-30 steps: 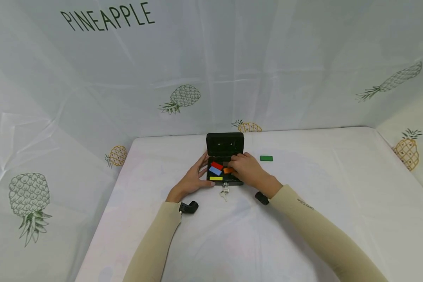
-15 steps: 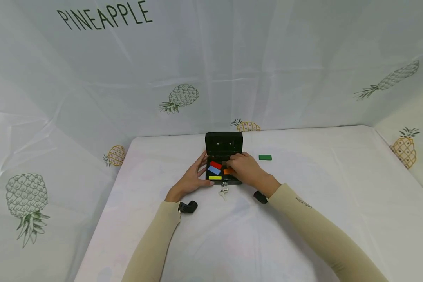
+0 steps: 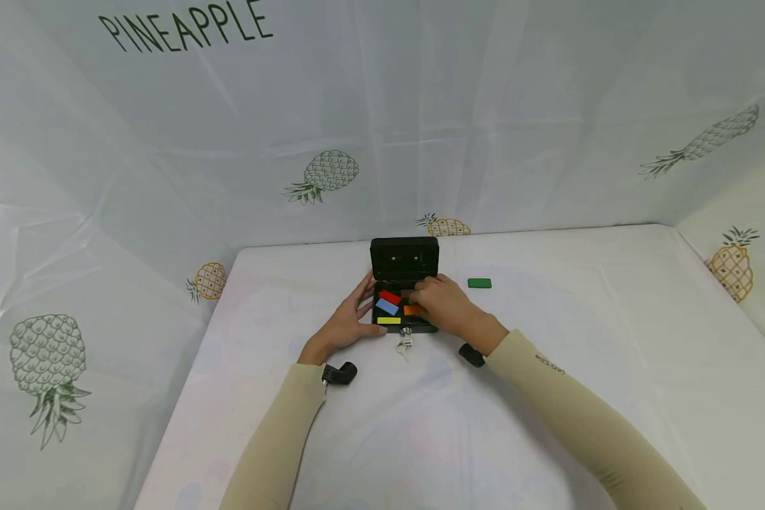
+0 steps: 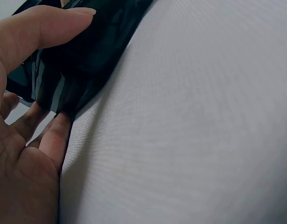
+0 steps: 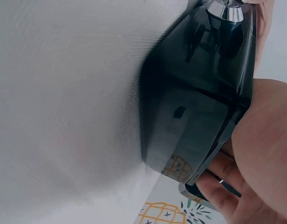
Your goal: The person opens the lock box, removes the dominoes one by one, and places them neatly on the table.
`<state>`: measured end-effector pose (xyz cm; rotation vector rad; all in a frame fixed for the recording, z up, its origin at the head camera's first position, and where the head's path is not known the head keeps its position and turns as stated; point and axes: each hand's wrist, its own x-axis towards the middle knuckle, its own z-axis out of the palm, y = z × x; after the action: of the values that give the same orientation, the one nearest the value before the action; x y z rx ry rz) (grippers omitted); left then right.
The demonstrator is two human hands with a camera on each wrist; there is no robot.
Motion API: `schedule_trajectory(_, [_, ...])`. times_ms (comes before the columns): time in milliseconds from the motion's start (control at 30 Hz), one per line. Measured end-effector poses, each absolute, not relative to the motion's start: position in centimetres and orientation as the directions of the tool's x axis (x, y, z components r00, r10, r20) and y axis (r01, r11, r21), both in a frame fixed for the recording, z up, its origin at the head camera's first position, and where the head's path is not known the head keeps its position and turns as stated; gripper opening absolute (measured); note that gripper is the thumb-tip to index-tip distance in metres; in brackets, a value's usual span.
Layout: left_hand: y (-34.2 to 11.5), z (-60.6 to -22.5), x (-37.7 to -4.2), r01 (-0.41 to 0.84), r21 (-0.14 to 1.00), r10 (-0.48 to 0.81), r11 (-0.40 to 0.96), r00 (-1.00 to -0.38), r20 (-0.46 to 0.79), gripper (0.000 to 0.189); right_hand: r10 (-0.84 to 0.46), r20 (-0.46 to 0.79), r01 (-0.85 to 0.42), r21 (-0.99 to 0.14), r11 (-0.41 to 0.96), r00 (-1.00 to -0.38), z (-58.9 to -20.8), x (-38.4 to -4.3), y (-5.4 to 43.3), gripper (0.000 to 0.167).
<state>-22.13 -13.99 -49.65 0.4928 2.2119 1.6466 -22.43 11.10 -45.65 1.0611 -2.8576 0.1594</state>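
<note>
A small black cash box (image 3: 405, 246) stands with its lid raised. My left hand (image 3: 344, 324) holds its left front corner, thumb (image 4: 55, 28) along the front and fingers on the side wall. My right hand (image 3: 449, 308) reaches over the right wall, its curled fingertips down inside; I cannot tell what they pinch. Beside those fingers lie an orange block (image 3: 411, 310) and a brownish block (image 3: 407, 294), both partly covered. Further left in the box are a red block (image 3: 390, 297), a blue block (image 3: 387, 307) and a yellow block (image 3: 389, 321).
A green block (image 3: 479, 283) lies on the white tablecloth (image 3: 561, 297), right of the box. Keys (image 3: 402, 351) hang from the lock (image 5: 227, 10) at the box's front. A white sheet printed with pineapples (image 3: 331, 170) rises behind the table.
The head view has shifted slightly. Both hands, the box and the blocks keep their places relative to one another.
</note>
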Motion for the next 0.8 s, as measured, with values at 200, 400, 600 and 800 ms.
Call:
schedule_trajectory(200, [-14.0, -49.8, -22.2, 0.074, 0.959, 0.465, 0.273, -0.883, -0.065, 0.121, -0.66, 0.205, -0.684, -0.079, 0.725, -0.723, -45.0, -22.1, 11.6, 0.018])
schedule_trajectory(400, [-14.0, -49.8, -22.2, 0.083, 0.959, 0.471, 0.271, -0.88, -0.057, 0.121, -0.656, 0.308, -0.707, -0.085, 0.703, -0.689, -43.9, -21.6, 12.4, 0.02])
schedule_trajectory(600, [-14.0, -49.9, -22.3, 0.076, 0.96, 0.469, 0.271, -0.881, -0.062, 0.122, -0.647, 0.378, -0.713, -0.049, 0.7, -0.662, -43.0, -21.2, 13.5, 0.02])
schedule_trajectory(800, [-14.0, -50.0, -22.3, 0.082, 0.957, 0.467, 0.278, -0.882, -0.06, 0.122, -0.621, 0.426, -0.703, -0.05, 0.71, -0.658, -42.6, -20.9, 15.0, 0.022])
